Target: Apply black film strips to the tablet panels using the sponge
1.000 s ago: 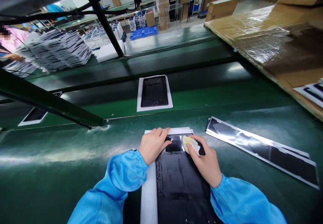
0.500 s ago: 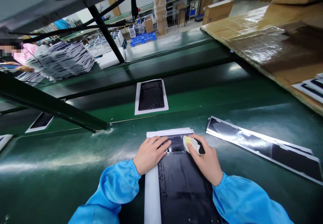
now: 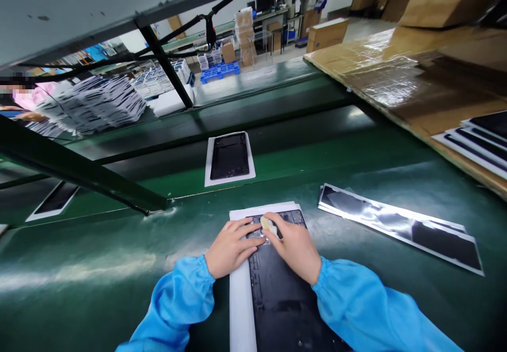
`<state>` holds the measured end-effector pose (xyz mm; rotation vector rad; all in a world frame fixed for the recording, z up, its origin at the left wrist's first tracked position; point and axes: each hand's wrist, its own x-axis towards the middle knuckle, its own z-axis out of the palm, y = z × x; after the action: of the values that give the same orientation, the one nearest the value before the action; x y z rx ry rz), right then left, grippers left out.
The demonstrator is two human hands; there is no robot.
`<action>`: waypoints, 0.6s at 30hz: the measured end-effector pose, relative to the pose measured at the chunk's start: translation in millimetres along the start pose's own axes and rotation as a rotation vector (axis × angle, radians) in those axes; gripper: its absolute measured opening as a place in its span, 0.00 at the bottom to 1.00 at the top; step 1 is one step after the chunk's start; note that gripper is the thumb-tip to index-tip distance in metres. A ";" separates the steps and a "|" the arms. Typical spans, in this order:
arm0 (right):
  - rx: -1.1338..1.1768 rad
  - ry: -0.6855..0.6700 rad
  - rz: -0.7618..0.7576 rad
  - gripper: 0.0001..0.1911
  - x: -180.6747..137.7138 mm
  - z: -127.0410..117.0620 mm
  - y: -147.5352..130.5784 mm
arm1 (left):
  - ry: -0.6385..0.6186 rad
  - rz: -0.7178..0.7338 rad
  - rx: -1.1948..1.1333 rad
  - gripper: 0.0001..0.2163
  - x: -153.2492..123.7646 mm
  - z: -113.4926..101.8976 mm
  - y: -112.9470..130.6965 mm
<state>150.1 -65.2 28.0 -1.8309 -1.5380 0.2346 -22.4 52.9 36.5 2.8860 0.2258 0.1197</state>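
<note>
A black tablet back cover (image 3: pixel 283 299) lies on a white sheet (image 3: pixel 240 309) on the green bench in front of me. My left hand (image 3: pixel 232 247) rests on the cover's upper left edge, fingers stretched flat and pressing on it. My right hand (image 3: pixel 295 249) is closed on a small yellowish-white pad (image 3: pixel 268 224) and holds it against the cover's upper part, close to my left fingertips. Both arms wear blue sleeves.
Another black cover on a white sheet (image 3: pixel 229 157) lies on the green conveyor (image 3: pixel 317 151) beyond. Long black strips (image 3: pixel 400 226) lie to the right. A cardboard-topped bench (image 3: pixel 415 88) with more panels stands at right. Stacked parts (image 3: pixel 95 101) and a person's arm are at far left.
My right hand slid the pad leftward across the top of the cover, toward my left fingers. The cover on the conveyor drifted left. My head has tilted slightly.
</note>
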 end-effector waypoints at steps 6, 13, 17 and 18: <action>-0.092 0.101 0.077 0.16 -4.6 -13.8 20.1 | 0.040 0.012 -0.002 0.13 -1.6 2.9 -1.0; -0.034 0.146 0.113 0.17 -14.6 -19.5 27.1 | 0.044 0.011 -0.001 0.13 -1.6 3.4 -1.2; -0.066 0.164 0.101 0.18 -14.5 -19.1 28.8 | 0.048 0.017 -0.001 0.13 -1.7 2.3 -1.2; -0.079 0.189 0.125 0.18 -15.3 -20.7 31.1 | 0.051 0.022 -0.001 0.13 -1.6 2.1 -1.2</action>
<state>181.9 -88.4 19.0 -1.9538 -1.3220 0.0566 -23.9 53.3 34.1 2.8872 0.2034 0.1969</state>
